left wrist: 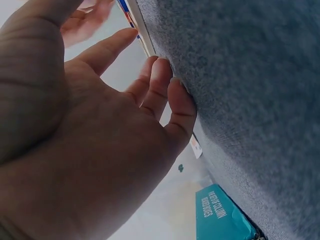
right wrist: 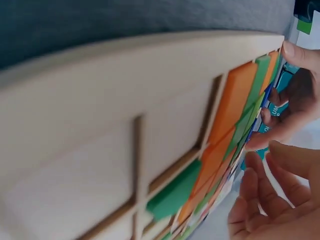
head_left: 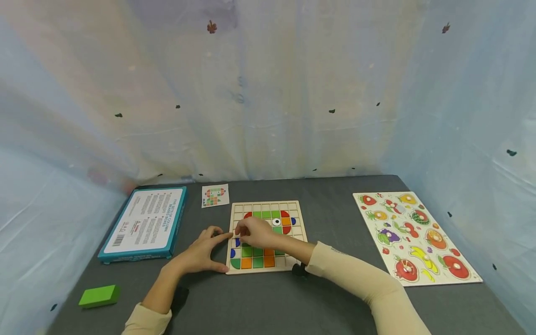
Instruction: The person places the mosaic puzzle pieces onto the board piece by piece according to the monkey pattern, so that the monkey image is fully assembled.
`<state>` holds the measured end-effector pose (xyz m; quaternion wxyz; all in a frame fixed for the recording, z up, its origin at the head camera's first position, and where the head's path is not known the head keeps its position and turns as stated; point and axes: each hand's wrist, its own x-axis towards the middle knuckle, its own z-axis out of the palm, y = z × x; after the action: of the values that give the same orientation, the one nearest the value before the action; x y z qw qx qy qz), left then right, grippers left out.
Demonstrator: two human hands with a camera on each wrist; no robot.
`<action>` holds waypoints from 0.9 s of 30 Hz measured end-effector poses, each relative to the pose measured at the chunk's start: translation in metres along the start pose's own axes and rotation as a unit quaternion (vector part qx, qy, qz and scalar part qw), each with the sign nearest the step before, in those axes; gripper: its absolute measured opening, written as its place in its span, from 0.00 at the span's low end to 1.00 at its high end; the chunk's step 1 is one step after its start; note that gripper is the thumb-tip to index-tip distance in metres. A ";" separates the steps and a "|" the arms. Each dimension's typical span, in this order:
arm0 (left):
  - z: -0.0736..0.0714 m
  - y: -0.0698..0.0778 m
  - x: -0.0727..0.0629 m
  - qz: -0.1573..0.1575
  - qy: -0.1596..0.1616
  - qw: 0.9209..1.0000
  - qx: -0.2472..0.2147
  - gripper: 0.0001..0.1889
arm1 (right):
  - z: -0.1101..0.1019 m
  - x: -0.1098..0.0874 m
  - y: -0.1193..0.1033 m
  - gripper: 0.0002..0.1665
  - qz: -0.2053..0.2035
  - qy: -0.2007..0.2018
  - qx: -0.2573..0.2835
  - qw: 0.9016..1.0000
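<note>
A wooden grid board (head_left: 259,207) lies on the dark table, partly filled with green, orange, red, blue and white tiles that form a picture. My left hand (head_left: 202,251) rests at its left edge, thumb at the near corner and index finger farther up, the other fingers bent beside it. Over the left part of the board, my right hand (head_left: 260,232) reaches down with thumb and index finger close together near the blue tiles (head_left: 237,243). In the right wrist view its fingers (right wrist: 267,192) curve at the board's far side; I cannot tell whether they pinch a tile.
Behind the board lies a small picture card (head_left: 215,195). A teal-edged box (head_left: 142,223) sits at the left, with a green block (head_left: 99,296) in front of it. A fruit picture board (head_left: 418,242) lies at the right. Curtains hang around the table.
</note>
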<state>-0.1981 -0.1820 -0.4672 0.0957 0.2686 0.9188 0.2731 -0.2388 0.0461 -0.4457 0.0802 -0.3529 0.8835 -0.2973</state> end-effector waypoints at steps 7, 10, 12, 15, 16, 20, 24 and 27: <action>-0.001 0.000 0.001 -0.004 -0.004 1.000 0.002 0.51 | -0.013 -0.031 -0.007 0.27 -0.093 -0.070 -0.272 0.955; -0.002 0.000 0.001 -0.005 -0.004 1.000 0.001 0.51 | -0.010 -0.039 -0.010 0.36 -0.083 -0.120 -0.325 0.934; -0.002 0.000 0.000 -0.002 -0.003 1.000 -0.001 0.51 | -0.005 -0.041 -0.009 0.37 -0.080 -0.128 -0.337 0.929; -0.001 0.001 0.000 0.002 -0.002 1.000 -0.002 0.51 | 0.002 -0.042 -0.008 0.38 -0.086 -0.124 -0.329 0.932; 0.000 0.001 0.000 0.003 -0.002 1.000 -0.002 0.51 | 0.004 -0.043 -0.008 0.38 -0.089 -0.123 -0.324 0.934; -0.001 0.002 0.000 0.003 -0.001 1.000 -0.004 0.51 | 0.011 -0.042 -0.009 0.39 -0.095 -0.119 -0.316 0.936; -0.002 0.004 0.000 0.001 0.000 1.000 -0.005 0.52 | 0.014 -0.041 -0.008 0.39 -0.091 -0.119 -0.310 0.939; -0.002 0.004 0.000 -0.005 -0.001 1.000 -0.002 0.53 | 0.013 -0.042 -0.008 0.40 -0.088 -0.124 -0.292 0.944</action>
<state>-0.1974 -0.1799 -0.4633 0.0982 0.2640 0.9194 0.2746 -0.1985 0.0630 -0.4544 0.0561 -0.4715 0.8800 0.0140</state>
